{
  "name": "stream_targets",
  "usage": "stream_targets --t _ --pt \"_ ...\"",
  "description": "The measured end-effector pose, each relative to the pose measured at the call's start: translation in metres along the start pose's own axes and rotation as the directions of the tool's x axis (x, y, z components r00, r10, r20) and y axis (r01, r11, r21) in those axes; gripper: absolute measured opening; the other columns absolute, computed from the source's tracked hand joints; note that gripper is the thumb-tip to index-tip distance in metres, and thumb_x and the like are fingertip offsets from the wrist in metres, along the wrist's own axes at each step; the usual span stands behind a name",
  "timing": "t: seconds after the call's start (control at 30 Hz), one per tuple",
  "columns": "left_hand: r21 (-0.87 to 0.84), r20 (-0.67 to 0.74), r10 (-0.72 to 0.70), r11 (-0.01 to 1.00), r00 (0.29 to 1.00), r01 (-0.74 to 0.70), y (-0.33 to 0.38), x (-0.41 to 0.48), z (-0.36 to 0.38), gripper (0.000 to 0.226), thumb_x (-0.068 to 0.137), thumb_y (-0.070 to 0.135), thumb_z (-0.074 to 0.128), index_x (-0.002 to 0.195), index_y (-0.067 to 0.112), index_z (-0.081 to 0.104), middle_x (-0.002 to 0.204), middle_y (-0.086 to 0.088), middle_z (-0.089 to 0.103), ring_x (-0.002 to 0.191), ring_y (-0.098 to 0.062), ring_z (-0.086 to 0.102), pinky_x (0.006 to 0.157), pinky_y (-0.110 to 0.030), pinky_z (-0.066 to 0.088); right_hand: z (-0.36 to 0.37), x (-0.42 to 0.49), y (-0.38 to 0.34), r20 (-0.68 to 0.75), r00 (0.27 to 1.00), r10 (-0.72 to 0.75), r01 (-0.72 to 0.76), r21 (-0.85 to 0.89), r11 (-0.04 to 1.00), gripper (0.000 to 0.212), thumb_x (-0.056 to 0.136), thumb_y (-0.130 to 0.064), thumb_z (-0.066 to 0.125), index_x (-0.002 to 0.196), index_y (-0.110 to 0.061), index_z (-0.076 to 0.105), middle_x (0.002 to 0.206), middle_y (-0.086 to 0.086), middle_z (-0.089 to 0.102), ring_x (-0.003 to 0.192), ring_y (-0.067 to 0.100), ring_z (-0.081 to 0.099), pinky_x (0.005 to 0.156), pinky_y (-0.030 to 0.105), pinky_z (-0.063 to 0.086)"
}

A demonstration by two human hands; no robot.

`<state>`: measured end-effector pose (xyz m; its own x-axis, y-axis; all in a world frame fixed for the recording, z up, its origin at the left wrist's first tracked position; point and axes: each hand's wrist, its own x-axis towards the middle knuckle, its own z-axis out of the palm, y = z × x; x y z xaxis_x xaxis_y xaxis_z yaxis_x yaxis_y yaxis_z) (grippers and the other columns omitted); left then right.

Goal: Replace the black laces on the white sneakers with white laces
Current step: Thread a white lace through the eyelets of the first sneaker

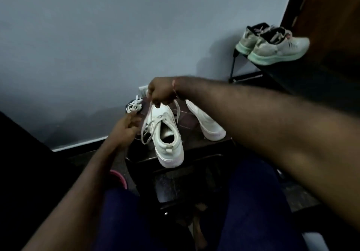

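White sneaker (168,134), its white laces (177,111) in the right hand (162,92) (left hand (127,129) alongside)

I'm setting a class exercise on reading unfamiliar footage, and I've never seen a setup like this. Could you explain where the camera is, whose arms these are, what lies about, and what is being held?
There is no machine here. A person wears one wide-angle camera on the head, looking forward and down, so both arms are their own. The right hand grips the white lace ends of the near white sneaker, above a small dark table. The second white sneaker lies just beyond it. The left hand reaches toward a coiled white lace; whether it touches it is unclear. A pair of green-soled shoes stands on a rack at the back right.
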<state>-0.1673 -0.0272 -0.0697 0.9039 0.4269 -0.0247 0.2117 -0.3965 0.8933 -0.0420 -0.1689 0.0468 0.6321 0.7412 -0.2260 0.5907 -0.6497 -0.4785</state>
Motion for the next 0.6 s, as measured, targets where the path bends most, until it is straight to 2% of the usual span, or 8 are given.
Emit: stream_targets --t 0.07,0.1,0.17,0.23,0.33,0.43,0.53,0.6 --pt "-0.059 0.077 -0.009 0.998 0.997 0.014 -0.005 -0.001 0.003 0.061 0.082 -0.028 0.049 0.138 -0.008 0.036 0.124 -0.025 0.056 0.098 -0.021 0.058 0.085 -0.035 0.048 0.001 -0.013 0.002 -0.066 0.998 0.011 0.003 0.212 0.977 0.017 0.085 0.001 0.059 0.096 0.008 0.07 0.088 0.022 0.073 0.043 0.019 0.051 0.034 0.017 0.035" --pt "-0.01 0.107 0.008 1.0 0.994 -0.007 -0.008 -0.002 0.005 0.061 0.08 -0.028 0.051 0.136 -0.008 0.038 0.124 -0.023 0.057 0.1 -0.018 0.061 0.086 -0.032 0.05 0.005 -0.018 0.005 -0.104 0.994 0.038 -0.007 0.28 0.96 0.016 0.087 0.0 0.057 0.091 0.008 0.07 0.086 0.018 0.074 0.041 0.017 0.05 0.036 0.017 0.035" --pt "0.186 0.159 0.077 0.977 0.984 -0.106 -0.009 -0.007 0.004 0.052 0.079 -0.015 0.061 0.128 -0.003 0.052 0.116 -0.012 0.064 0.101 -0.019 0.067 0.087 -0.031 0.053 0.013 -0.023 0.008 -0.176 0.981 0.081 -0.004 0.4 0.917 0.02 0.091 -0.004 0.055 0.077 0.003 0.068 0.082 0.014 0.075 0.042 0.017 0.05 0.041 0.021 0.037" --pt "0.437 0.152 0.141 0.878 0.978 -0.195 -0.005 -0.01 0.002 0.039 0.075 0.012 0.065 0.114 0.004 0.067 0.105 -0.014 0.071 0.099 -0.03 0.068 0.084 -0.036 0.053 0.021 -0.025 0.008 -0.203 0.972 0.119 0.01 0.539 0.842 0.022 0.092 -0.006 0.054 0.071 -0.007 0.056 0.08 0.014 0.073 0.041 0.018 0.045 0.039 0.02 0.033" --pt "0.647 0.032 0.159 0.749 0.987 -0.141 0.001 -0.01 -0.004 0.019 0.083 0.017 0.064 0.088 -0.001 0.069 0.089 -0.024 0.069 0.084 -0.04 0.065 0.067 -0.035 0.044 0.028 -0.034 0.004 -0.182 0.97 0.163 -0.007 0.647 0.762 0.012 0.092 -0.002 0.047 0.087 -0.01 0.054 0.078 0.012 0.07 0.04 0.015 0.041 0.035 0.013 0.026" --pt "0.577 -0.179 0.142 0.817 0.974 -0.013 0.011 -0.004 -0.021 0.028 0.089 0.015 0.062 0.066 -0.002 0.06 0.066 -0.024 0.061 0.062 -0.03 0.06 0.056 -0.032 0.032 0.029 -0.034 0.0 -0.131 0.975 0.18 -0.036 0.707 0.706 0.022 0.09 0.001 0.041 0.094 -0.012 0.059 0.078 0.008 0.068 0.039 0.012 0.041 0.036 0.012 0.025" --pt "0.256 -0.283 0.139 0.964 0.949 -0.065 0.042 -0.004 -0.036 0.023 0.09 0.013 0.061 0.069 0.004 0.065 0.056 -0.01 0.06 0.048 -0.007 0.049 0.05 -0.026 0.04 0.024 -0.034 -0.007 -0.083 0.986 0.144 -0.036 0.739 0.673 0.019 0.091 0.0 0.046 0.09 -0.008 0.063 0.075 0.006 0.064 0.039 0.01 0.04 0.036 0.012 0.024" --pt "0.128 -0.3 0.166 0.983 0.939 -0.132 0.065 -0.005 -0.038 0.018 0.09 0.011 0.06 0.074 0.007 0.067 0.057 -0.006 0.062 0.048 -0.009 0.054 0.051 -0.026 0.046 0.02 -0.036 -0.014 -0.064 0.994 0.088 -0.013 0.732 0.681 0.01 0.091 -0.004 0.054 0.093 -0.006 0.064 0.075 0.006 0.063 0.041 0.011 0.041 0.038 0.014 0.024"
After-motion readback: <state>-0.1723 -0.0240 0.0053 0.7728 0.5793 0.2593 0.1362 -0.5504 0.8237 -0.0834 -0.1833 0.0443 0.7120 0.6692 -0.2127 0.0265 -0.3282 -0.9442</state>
